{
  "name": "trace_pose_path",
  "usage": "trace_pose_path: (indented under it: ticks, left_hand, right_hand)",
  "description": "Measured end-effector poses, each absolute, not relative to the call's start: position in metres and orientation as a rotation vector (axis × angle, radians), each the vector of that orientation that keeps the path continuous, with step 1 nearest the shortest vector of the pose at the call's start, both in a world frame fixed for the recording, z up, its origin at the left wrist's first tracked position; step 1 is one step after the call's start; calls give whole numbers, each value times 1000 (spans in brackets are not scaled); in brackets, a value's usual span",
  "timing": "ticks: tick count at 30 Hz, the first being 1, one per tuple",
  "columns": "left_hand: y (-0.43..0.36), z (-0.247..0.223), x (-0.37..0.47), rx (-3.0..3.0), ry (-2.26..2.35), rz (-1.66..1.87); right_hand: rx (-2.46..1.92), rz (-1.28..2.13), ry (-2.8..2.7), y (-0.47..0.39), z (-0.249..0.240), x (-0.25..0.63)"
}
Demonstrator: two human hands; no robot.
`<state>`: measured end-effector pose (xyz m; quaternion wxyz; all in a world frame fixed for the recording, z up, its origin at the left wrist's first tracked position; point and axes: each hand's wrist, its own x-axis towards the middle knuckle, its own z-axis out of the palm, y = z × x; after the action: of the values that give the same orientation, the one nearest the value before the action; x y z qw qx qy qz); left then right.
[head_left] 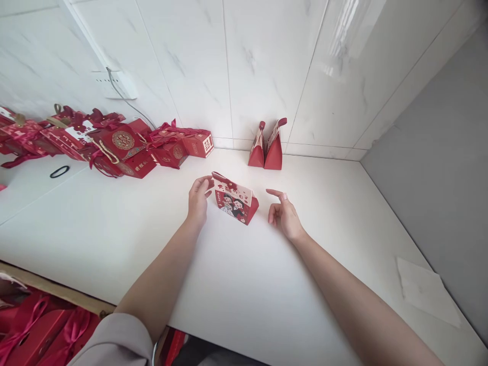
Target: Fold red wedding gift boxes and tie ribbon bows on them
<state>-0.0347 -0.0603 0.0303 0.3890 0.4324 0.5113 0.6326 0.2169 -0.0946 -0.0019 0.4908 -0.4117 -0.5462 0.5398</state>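
Observation:
A small red and cream gift box [234, 201] with a triangular end, Chinese lettering and a cartoon couple on its front stands on the white table, slightly turned. My left hand [199, 197] is at its left end, fingers loosely spread, the fingertips against or just behind its upper left corner; contact is hard to make out. To the right of the box, with a gap between, my right hand [284, 212] holds nothing. Its index finger points toward the box while the other fingers are bent.
Two similar red triangular boxes [273, 150] stand against the tiled wall. Several red boxes with ribbons [125, 145] line the back left. A black ring [60, 172] lies at left, a white sheet [427, 290] at right. More red boxes [41, 330] sit in a carton below the table edge.

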Motion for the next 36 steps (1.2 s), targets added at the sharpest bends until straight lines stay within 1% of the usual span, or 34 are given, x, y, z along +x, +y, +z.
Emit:
trace_pose_path:
  ticks: [2, 5, 8, 12, 17, 20, 23, 28, 33, 36]
  left_hand:
    - [-61, 32, -36, 1135, 1313, 1604]
    - [-67, 38, -33, 1310, 1257, 1557]
    - [-72, 45, -26, 1504, 1161, 1512]
    - [-75, 49, -16, 1640, 1117, 1479]
    - [-79, 49, -17, 1700, 993, 1303]
    - [-86, 52, -20, 1944, 944, 1245]
    - [-93, 53, -18, 2030, 1163, 1109]
    - [-93, 44, -17, 1790, 1702, 853]
    - [-97, 37, -27, 1929, 1859, 636]
    - [-96, 48, -25, 1985, 1920, 559]
  right_hand:
    - [-1014, 1286, -1366, -94, -3, 216]
    - [-1050, 1241, -1578, -94, -6, 213]
    - [-1103, 1082, -1817, -96, -6, 210]
    - [-1127, 935, -1949, -101, -3, 210]
    - [-911, 1035, -2109, -103, -1, 210]
    - [-954, 1108, -2025, -101, -4, 209]
    - [-1043, 1083, -1952, -99, -9, 208]
    - [-1073, 1046, -1989, -103, -15, 208]
    - [-1071, 955, -2078, -108, -18, 211]
    - [-1030, 925, -2118, -110, -19, 213]
